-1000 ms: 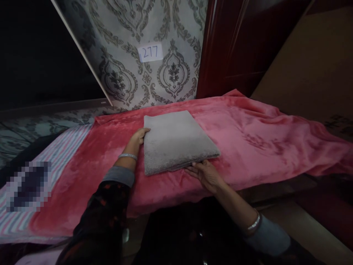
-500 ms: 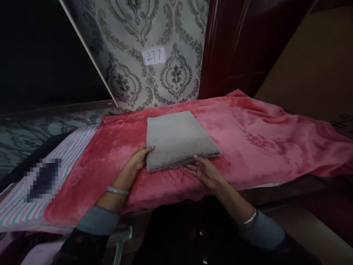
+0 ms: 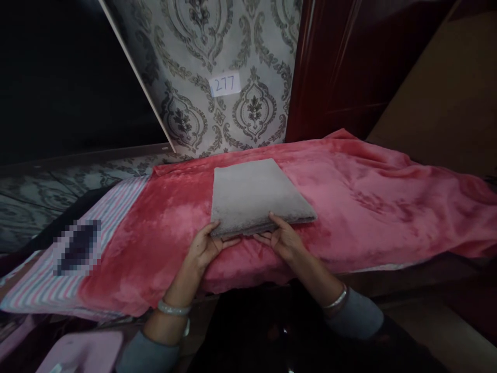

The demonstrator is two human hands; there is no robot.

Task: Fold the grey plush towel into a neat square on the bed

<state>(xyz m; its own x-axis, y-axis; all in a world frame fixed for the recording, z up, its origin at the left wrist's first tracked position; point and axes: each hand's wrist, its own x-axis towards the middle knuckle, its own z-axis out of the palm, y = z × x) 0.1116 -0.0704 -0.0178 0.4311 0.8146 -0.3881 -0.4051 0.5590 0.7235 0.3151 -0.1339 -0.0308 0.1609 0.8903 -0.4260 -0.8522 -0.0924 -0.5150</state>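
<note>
A folded grey plush towel (image 3: 260, 197) lies flat on a pink fleece blanket (image 3: 373, 212). My left hand (image 3: 204, 246) is at the towel's near left corner, with fingertips over the edge and thumb beneath it. My right hand (image 3: 281, 238) pinches the near edge further right, its thumb-side finger on top and the other fingers spread below. The underside of the towel is hidden.
A striped sheet (image 3: 112, 217) with a pixelated patch (image 3: 77, 247) lies left of the blanket. Damask wallpaper (image 3: 252, 103) bearing a paper label "277" (image 3: 224, 84) stands behind, beside a dark red door (image 3: 334, 67). A pink object (image 3: 83, 352) sits low at left.
My left hand has slid from the towel's left side to its near left corner. Both hands now sit together along the near edge. The towel has barely moved.
</note>
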